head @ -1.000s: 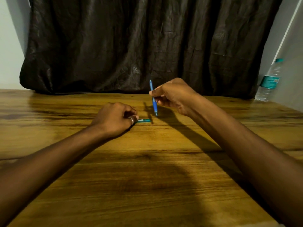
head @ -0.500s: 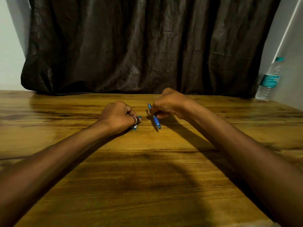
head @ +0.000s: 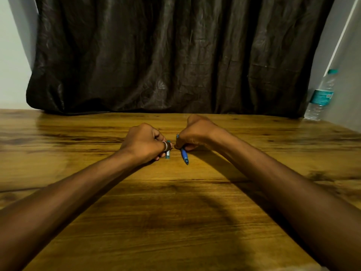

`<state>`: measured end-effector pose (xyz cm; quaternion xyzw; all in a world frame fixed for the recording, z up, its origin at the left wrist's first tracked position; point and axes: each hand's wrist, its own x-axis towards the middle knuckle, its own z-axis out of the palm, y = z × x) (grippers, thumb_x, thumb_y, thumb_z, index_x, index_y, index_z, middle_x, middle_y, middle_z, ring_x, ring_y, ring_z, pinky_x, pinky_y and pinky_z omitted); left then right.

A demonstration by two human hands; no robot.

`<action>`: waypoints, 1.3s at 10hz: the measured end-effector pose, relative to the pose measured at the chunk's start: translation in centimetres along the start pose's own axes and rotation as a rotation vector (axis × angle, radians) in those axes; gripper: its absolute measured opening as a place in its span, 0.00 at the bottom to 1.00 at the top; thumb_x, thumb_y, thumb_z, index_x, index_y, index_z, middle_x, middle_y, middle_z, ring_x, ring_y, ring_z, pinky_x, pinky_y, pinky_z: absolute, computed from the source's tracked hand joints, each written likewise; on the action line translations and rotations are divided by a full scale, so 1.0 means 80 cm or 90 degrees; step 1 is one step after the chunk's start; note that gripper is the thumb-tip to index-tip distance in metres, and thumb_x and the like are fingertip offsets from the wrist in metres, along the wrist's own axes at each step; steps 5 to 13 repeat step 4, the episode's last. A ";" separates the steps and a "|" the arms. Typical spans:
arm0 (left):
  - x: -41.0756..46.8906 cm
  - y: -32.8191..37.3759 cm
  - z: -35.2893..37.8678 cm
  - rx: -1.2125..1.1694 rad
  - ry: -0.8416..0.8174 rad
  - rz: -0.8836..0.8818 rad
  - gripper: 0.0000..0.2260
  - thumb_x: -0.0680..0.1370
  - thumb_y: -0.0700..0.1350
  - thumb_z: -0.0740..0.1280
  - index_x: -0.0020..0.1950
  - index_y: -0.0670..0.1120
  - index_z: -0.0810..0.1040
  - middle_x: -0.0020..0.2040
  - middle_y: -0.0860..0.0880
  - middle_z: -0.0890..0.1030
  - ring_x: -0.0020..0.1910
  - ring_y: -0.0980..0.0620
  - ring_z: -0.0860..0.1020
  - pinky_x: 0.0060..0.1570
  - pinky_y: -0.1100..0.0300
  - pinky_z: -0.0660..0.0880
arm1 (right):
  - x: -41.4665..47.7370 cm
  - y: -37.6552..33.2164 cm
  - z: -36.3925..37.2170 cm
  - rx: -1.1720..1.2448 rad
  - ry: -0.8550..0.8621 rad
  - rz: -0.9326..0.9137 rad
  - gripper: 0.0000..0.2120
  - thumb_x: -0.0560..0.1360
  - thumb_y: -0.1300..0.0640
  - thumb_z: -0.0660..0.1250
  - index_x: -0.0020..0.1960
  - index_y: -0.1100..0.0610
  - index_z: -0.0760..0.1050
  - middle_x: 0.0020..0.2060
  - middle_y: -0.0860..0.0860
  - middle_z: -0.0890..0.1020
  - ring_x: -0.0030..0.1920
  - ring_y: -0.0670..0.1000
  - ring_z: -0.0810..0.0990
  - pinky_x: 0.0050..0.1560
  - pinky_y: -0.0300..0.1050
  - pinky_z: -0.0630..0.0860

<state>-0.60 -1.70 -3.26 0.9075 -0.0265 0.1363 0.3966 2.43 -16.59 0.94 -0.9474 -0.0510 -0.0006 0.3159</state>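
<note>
Grips a blue pen (head: 183,153) in the right hand (head: 195,132), fingers curled round the upper barrel, point slanting down and back toward the body, low over the desk (head: 175,212). Pinches a short teal cap (head: 167,154) in the left hand (head: 144,142), just under the finger with the ring (head: 165,146). Looks like the pen's own cap, though too small and too far covered by fingers to be sure. Hands side by side, knuckles nearly meeting, with pen and cap a narrow gap apart between the two fists.

Reads as the step of bringing the two pieces together: both lifted and held, not yet joined. Calls next for turning one piece to set the open end against the pen's end, since at present roughly parallel and both aimed toward the body. Then lining up on one axis and pushing straight home with a light squeeze. Needs a firm pinch on the cap, short and easy to lose from the fingertips, and a steady right wrist to spare the desk a scrape from the point.

Beyond the hands, a dark curtain (head: 175,55) down to the far edge of the desk. Well off to the right of the right hand, a water bottle (head: 320,94) by the wall.
</note>
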 end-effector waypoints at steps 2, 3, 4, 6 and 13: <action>-0.008 0.003 -0.009 0.036 0.007 0.031 0.08 0.75 0.49 0.76 0.39 0.47 0.87 0.31 0.48 0.86 0.27 0.54 0.82 0.27 0.59 0.77 | -0.004 -0.001 -0.001 0.020 -0.004 -0.004 0.10 0.66 0.58 0.80 0.33 0.57 0.79 0.25 0.50 0.83 0.30 0.47 0.84 0.32 0.39 0.80; -0.023 0.011 -0.020 0.125 0.006 0.068 0.05 0.77 0.50 0.74 0.44 0.50 0.86 0.36 0.52 0.85 0.35 0.54 0.83 0.32 0.56 0.80 | -0.011 -0.002 -0.006 -0.014 0.029 0.002 0.16 0.70 0.47 0.76 0.31 0.56 0.77 0.23 0.48 0.81 0.27 0.47 0.81 0.30 0.38 0.75; -0.043 0.010 -0.029 0.180 -0.003 0.092 0.07 0.79 0.53 0.71 0.46 0.52 0.84 0.38 0.54 0.84 0.37 0.56 0.81 0.33 0.57 0.76 | -0.028 0.008 0.000 -0.071 0.066 -0.030 0.22 0.73 0.40 0.70 0.30 0.56 0.77 0.23 0.48 0.80 0.29 0.48 0.80 0.30 0.40 0.72; -0.043 0.010 -0.029 0.180 -0.003 0.092 0.07 0.79 0.53 0.71 0.46 0.52 0.84 0.38 0.54 0.84 0.37 0.56 0.81 0.33 0.57 0.76 | -0.028 0.008 0.000 -0.071 0.066 -0.030 0.22 0.73 0.40 0.70 0.30 0.56 0.77 0.23 0.48 0.80 0.29 0.48 0.80 0.30 0.40 0.72; -0.043 0.010 -0.029 0.180 -0.003 0.092 0.07 0.79 0.53 0.71 0.46 0.52 0.84 0.38 0.54 0.84 0.37 0.56 0.81 0.33 0.57 0.76 | -0.028 0.008 0.000 -0.071 0.066 -0.030 0.22 0.73 0.40 0.70 0.30 0.56 0.77 0.23 0.48 0.80 0.29 0.48 0.80 0.30 0.40 0.72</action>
